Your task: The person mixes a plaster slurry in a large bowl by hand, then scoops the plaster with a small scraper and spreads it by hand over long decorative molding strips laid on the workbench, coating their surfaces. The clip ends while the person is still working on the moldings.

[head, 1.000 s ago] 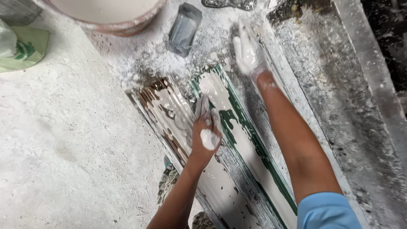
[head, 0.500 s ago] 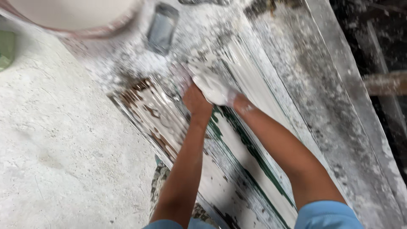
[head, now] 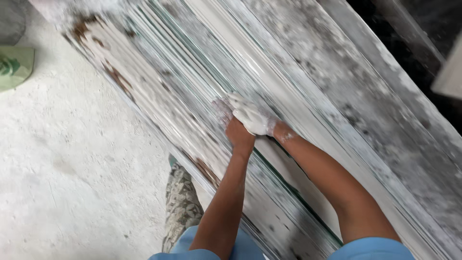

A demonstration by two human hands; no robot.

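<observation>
Both my hands press together on the long grooved mould (head: 308, 120), which runs diagonally beside the white-dusted floor (head: 72, 183). My right hand (head: 252, 118), coated in white plaster, lies over my left hand (head: 236, 132); whether either grips anything I cannot tell. Wet plaster looks slick, so my palms could slip along the ridges. No container shows clearly; a green object (head: 14, 67) sits at the left edge.

**Count of what shows**

Two hands meet at the middle of the frame: one left hand (head: 239, 132) and one right hand (head: 253, 118), both coated white. One long ridged mould (head: 192, 77) runs diagonally across. One green object (head: 14, 67) sits at the left edge.
</observation>
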